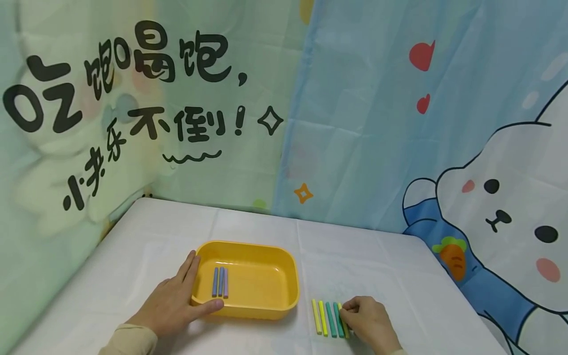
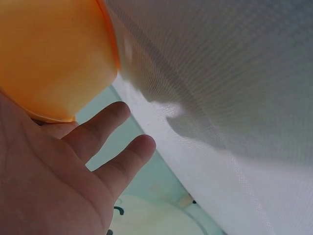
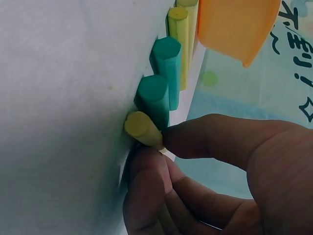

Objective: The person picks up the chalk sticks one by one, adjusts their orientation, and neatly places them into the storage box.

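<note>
My left hand rests on the yellow plastic tray, fingers extended along its left side and thumb at the near rim. In the left wrist view, two straight fingers reach past the tray wall. Three blue and purple chalk sticks lie side by side inside, towards the left. Right of the tray, my right hand pinches a yellow chalk stick between thumb and fingers, low over the table. Beside it stand in a row two green chalk sticks and two yellow chalk sticks.
A white cloth covers the table. Printed curtains hang behind it: a green one with black lettering and a blue one with a rabbit figure at the right.
</note>
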The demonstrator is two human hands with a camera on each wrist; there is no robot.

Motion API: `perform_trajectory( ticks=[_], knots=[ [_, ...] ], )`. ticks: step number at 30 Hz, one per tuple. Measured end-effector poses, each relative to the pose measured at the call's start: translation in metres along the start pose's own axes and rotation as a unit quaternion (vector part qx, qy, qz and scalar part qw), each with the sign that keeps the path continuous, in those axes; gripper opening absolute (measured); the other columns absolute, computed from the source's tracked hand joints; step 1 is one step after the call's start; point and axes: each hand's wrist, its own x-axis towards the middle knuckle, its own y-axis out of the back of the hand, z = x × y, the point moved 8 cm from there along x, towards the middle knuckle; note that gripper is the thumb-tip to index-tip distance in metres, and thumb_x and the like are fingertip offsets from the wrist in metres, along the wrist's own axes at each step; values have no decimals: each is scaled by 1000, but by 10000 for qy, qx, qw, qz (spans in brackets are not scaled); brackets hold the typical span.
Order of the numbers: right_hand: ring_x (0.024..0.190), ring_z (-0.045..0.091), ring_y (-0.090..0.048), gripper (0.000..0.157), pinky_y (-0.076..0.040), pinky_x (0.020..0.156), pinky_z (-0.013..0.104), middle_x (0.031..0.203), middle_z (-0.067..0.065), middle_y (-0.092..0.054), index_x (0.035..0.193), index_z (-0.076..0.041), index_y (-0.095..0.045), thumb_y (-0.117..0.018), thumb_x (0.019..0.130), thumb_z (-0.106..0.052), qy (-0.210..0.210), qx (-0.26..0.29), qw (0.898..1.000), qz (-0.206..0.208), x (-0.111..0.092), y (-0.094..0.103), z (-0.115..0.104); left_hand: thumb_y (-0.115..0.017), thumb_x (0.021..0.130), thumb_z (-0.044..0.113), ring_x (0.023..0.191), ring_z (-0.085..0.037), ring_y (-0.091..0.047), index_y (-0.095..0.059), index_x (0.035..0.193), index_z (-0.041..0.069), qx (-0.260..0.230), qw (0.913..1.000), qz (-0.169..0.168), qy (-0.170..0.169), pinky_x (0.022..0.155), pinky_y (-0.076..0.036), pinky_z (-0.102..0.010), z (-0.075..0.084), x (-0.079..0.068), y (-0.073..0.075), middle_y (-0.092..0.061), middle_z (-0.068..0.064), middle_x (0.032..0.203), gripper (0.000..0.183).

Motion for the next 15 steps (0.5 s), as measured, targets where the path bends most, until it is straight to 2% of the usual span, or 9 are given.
perform_trajectory(
  ticks=[6,15],
  knots=[
    [69,16,-60,21,-53,60,30,79,3,-67,97,3,-73,-71,88,-17,-167,236,9995,-106,5,0,6,-57,86,78,130,-44,-51,-16,161,-1,-32,9999,55,-98,106,-42,-58,1,0,0,-13,-14,169,117],
    [71,17,-60,28,-53,63,30,83,3,-69,101,3,-74,-72,87,-21,-318,696,9969,-161,10,0,14,-57,85,79,125,-45,-54,-16,161,0,13,10000,5,-28,105,-43,-58,-1,0,1,-13,-14,169,117]
  ],
)
